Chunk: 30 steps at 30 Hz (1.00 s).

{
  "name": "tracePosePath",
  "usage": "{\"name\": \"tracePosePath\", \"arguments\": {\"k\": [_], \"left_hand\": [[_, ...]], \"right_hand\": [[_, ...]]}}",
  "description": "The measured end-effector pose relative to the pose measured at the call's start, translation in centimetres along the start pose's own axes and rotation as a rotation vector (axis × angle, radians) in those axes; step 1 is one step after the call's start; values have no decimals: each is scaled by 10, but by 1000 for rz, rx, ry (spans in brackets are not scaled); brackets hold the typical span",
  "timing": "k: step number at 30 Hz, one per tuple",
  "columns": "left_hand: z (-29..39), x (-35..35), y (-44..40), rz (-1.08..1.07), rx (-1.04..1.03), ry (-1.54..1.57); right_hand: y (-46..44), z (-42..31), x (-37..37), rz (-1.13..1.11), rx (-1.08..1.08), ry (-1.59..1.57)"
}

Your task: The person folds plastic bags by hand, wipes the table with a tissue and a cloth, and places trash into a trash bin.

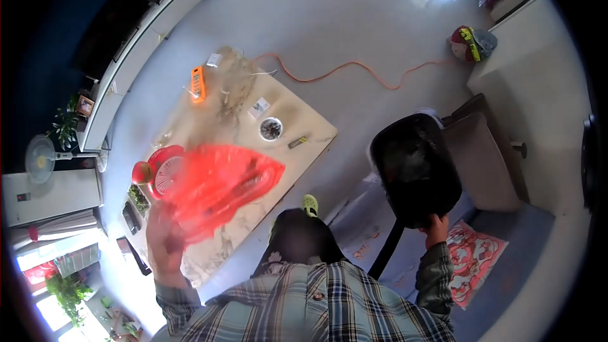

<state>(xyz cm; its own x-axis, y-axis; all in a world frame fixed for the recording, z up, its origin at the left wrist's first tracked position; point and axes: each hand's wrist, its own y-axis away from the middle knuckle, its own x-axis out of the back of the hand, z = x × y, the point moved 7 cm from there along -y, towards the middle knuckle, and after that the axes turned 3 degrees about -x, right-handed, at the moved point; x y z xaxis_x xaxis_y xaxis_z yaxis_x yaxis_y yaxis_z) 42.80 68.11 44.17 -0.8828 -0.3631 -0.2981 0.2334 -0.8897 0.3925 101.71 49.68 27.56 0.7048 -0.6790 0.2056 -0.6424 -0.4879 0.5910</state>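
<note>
My left hand [166, 240], smeared by motion, is closed on a thin red plastic bag [228, 183] and holds it over the left part of the marble-topped table [304, 114]. Partly behind the bag shows a red round basket [166, 174]. On the right, my right hand [436, 229] grips the near edge of a bin lined with a black bag [421, 171]. Some pale, unclear stuff lies inside the bin, and a bit of its white wall shows at the far edge.
Table items include a bowl of dark bits [270, 129], an orange power strip [198, 84] and a small box cutter [297, 142]. An orange cord [354, 63] crosses the floor. The sofa [484, 164] with a patterned cushion [475, 256] stands right; a fan [41, 159] stands left.
</note>
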Motion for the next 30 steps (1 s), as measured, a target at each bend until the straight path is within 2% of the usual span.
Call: {"name": "tracePosePath", "arguments": {"k": [1, 4, 6, 8, 9, 10, 12, 13, 14, 15, 16, 17, 18, 20, 22, 24, 26, 28, 30], "left_hand": [[5, -22, -11, -139, -24, 68], [27, -98, -39, -279, -262, 218], [33, -158, -54, -423, -329, 127], [19, -202, -73, -475, -306, 181], [8, -217, -82, -510, -303, 186], [-3, -232, -92, -532, -305, 190], [-48, -257, -121, -570, -320, 68], [-61, -298, -126, -563, -324, 48], [-83, -328, -130, -576, 7, 118], [-105, -345, -127, -657, 289, 204], [-135, -373, -149, -677, 296, -30], [-155, -402, -164, -586, 458, -65], [-176, -425, -174, -530, 579, 76], [-213, -458, -195, -418, 709, 114], [-243, -465, -213, -363, 684, 32], [-267, -458, -215, -179, 671, 2], [-292, -439, -226, -4, 642, 54], [-304, -434, -231, 126, 597, 55], [-317, -429, -236, 181, 512, -129]], "right_hand": [[-11, -1, 6, 37, -11, -42], [-42, -19, 6, 172, -48, -200], [-69, -42, -3, 189, -109, -233], [-93, -77, -23, 241, -134, -296], [-118, -97, -33, 102, 226, 259], [-120, -126, -51, 155, 651, 747], [-185, -110, -68, 117, -130, -309], [-221, -121, -79, 61, -62, -181], [-257, -127, -90, -12, -1, -37], [-263, -119, -100, 11, -61, -76], [-307, -139, -122, -2, -106, -80], [-363, -145, -134, -23, -141, -30], [-410, -149, -141, -30, -182, 6], [-465, -208, -188, 21, -173, 159], [-529, -225, -227, -135, -181, 295], [-546, -237, -255, -83, -205, 338], [-575, -226, -302, -125, -266, 412], [-604, -200, -350, -207, -271, 446], [-649, -155, -402, -301, -379, 523]]}}
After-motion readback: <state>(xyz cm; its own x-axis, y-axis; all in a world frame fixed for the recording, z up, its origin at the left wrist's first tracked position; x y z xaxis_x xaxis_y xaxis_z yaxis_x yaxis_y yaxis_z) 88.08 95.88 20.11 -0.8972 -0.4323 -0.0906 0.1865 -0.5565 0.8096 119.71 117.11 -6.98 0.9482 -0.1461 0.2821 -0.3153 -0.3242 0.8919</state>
